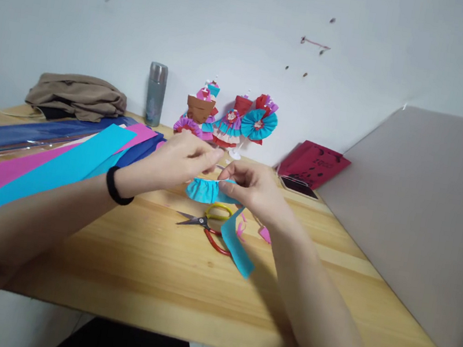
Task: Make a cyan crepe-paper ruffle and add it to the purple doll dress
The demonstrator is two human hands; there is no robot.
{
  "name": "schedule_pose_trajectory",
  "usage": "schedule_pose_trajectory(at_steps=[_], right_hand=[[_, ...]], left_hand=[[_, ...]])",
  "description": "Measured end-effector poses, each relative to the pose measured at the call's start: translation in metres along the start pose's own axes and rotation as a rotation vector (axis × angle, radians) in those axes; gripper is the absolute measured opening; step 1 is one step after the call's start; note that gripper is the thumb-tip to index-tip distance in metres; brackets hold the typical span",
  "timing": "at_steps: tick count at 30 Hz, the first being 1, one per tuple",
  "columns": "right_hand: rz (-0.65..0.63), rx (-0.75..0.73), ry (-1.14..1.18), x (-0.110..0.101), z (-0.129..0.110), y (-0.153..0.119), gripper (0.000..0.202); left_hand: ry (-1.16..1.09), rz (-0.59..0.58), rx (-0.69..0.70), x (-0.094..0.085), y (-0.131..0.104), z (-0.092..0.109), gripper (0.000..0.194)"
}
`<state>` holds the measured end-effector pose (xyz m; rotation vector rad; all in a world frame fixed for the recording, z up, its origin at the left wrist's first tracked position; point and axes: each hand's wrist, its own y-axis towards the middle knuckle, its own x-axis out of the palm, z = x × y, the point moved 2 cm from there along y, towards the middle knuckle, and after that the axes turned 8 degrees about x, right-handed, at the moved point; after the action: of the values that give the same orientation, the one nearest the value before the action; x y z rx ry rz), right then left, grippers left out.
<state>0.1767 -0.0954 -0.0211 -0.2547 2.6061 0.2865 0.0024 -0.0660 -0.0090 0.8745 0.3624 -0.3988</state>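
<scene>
A bright blue crepe paper strip [202, 190] is held above the table, its left part gathered into a small ruffle. My right hand [255, 188] pinches the strip's upper edge between thumb and fingertips, and its loose flat tail hangs down toward the table. Just over the gathered end, my left hand [185, 159] is closed with its fingers curled inward; its fingertips are partly hidden, and it seems to grip the strip's top edge. Beneath the strip lie scissors [201, 223] with one yellow and one red handle, blades parted and pointing left.
Pink scraps [264, 234] lie right of the scissors. Long blue and pink crepe paper sheets [47, 173] cover the left side. Behind stand a thermos [155, 94], small ruffled paper dresses [231, 118] on stands, folded brown cloth [79, 96], a phone [298, 187] and a magenta bag [314, 163].
</scene>
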Motion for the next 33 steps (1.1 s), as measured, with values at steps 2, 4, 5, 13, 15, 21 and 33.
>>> schedule_pose_trajectory(at_steps=[2, 4, 5, 13, 15, 21, 33], right_hand=[[-0.031, 0.016, -0.011, -0.002, 0.002, 0.001, 0.006], [-0.053, 0.025, -0.001, -0.003, 0.004, 0.001, 0.005], [-0.056, 0.027, 0.004, -0.004, 0.005, 0.002, 0.004], [-0.042, -0.033, -0.011, -0.006, 0.004, 0.001, 0.008], [-0.041, -0.061, -0.033, -0.006, 0.003, 0.001, 0.007], [0.016, -0.002, -0.180, -0.008, 0.011, 0.004, 0.012], [0.100, 0.024, 0.007, -0.024, -0.009, -0.011, 0.040]], left_hand=[[-0.050, -0.237, -0.099, 0.009, -0.001, 0.000, 0.040], [-0.140, -0.313, -0.143, 0.015, -0.002, -0.002, 0.042], [-0.177, -0.326, -0.146, 0.017, -0.002, -0.003, 0.042], [-0.274, -0.410, -0.135, 0.018, -0.002, -0.010, 0.041], [-0.267, -0.427, -0.120, 0.021, -0.004, -0.012, 0.035], [-0.195, -0.409, -0.097, 0.029, -0.008, -0.024, 0.028], [-0.355, -0.383, -0.150, 0.012, -0.001, -0.002, 0.031]])
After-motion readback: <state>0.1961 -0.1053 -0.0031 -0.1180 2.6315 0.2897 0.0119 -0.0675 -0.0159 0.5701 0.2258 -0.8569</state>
